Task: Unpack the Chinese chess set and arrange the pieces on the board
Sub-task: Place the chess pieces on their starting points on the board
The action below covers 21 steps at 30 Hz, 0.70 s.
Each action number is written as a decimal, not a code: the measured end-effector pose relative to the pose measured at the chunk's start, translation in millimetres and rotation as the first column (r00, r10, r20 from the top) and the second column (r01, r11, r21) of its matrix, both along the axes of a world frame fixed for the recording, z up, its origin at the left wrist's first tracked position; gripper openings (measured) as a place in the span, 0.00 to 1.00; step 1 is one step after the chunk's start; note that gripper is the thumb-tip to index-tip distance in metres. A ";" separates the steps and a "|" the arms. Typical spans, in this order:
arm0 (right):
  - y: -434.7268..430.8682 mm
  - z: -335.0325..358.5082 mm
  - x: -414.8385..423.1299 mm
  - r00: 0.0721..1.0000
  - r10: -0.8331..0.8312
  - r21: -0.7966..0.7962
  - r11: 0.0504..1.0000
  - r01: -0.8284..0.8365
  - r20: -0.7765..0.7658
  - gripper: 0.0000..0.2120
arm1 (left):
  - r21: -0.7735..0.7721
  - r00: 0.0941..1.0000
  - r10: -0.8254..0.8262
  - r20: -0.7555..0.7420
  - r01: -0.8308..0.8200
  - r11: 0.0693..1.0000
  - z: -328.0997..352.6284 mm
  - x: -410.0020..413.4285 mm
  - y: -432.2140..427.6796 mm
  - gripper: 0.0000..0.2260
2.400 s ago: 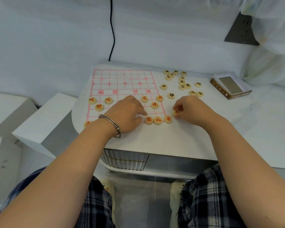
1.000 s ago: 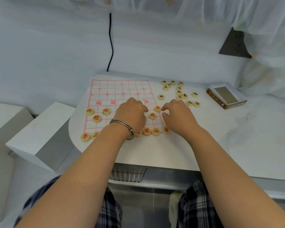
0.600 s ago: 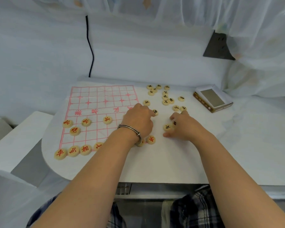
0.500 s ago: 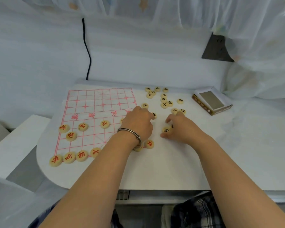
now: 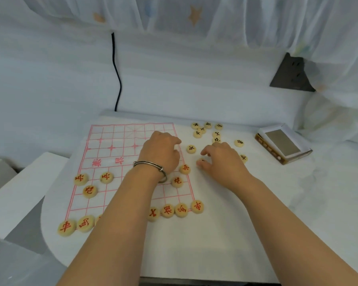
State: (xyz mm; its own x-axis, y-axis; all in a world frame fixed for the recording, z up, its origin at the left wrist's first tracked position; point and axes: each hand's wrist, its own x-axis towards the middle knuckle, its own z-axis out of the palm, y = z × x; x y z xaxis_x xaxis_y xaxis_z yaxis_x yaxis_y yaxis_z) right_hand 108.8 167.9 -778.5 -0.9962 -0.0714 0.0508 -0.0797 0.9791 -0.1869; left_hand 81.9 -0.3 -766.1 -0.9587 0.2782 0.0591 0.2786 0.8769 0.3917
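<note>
The paper board (image 5: 116,139) with a red grid lies on the white table. Red-lettered pieces (image 5: 166,210) line its near edge, and more stand two rows up, such as the one at the left (image 5: 81,179). Black-lettered pieces (image 5: 197,133) lie loose to the right of the board. My left hand (image 5: 161,153), with a metal bracelet, hovers knuckles-up over the board's right side, fingers curled down; what is under it is hidden. My right hand (image 5: 221,159) is just right of the board and pinches a pale piece (image 5: 201,162) between thumb and fingers.
The open chess box (image 5: 283,145) sits at the table's right. A black cable (image 5: 117,73) hangs down the wall behind the board. White foam blocks (image 5: 19,193) stand left of the table, whose rounded front edge is near my lap.
Both hands have moved away from the near row toward the board's far right side and the black pieces. My right hand has picked up a piece. The view has shifted.
</note>
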 end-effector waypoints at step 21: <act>-117.8 17.5 -97.0 0.986 0.025 -0.152 0.987 -0.051 -0.166 0.10 | -0.066 0.962 0.163 0.219 -0.152 0.986 -1.8 -13.4 -107.2 0.21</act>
State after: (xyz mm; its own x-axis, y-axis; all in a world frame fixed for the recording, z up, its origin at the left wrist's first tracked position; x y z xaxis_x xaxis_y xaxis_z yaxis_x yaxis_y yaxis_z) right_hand 11.8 50.2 -761.0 -0.9702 -0.0876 0.2259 -0.1584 0.9348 -0.3179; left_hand 68.5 -107.5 -767.8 -0.9780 0.1201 -0.1703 0.0462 0.9218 0.3848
